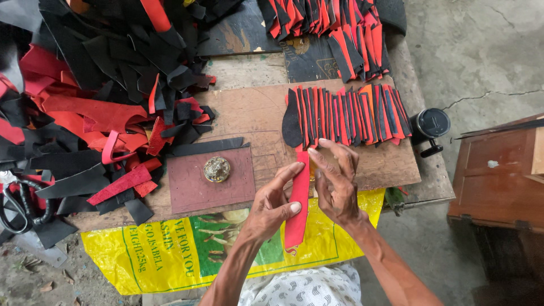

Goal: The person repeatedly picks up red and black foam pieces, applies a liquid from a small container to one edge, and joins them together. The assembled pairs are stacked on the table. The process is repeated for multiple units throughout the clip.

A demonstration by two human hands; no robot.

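Note:
Both my hands hold one long red leather strip (pixel 298 204) upright over the front edge of a wooden board (pixel 249 116). My left hand (pixel 272 205) pinches the strip's left side with thumb and fingers. My right hand (pixel 335 184) grips its right side near the top. Just beyond my fingers lies a row of overlapping red and black strips (pixel 351 116), with a black leaf-shaped piece (pixel 292 122) at its left end.
A heap of red and black leather scraps (pixel 96 96) covers the left side. Scissors (pixel 20 198) lie at the far left. A small round metal object (pixel 217 169) sits on a maroon square. A yellow printed sack (pixel 187 249) hangs at the front. Another strip row (pixel 334 28) lies farther back; a black cylinder (pixel 432 124) and a wooden box (pixel 498 175) stand right.

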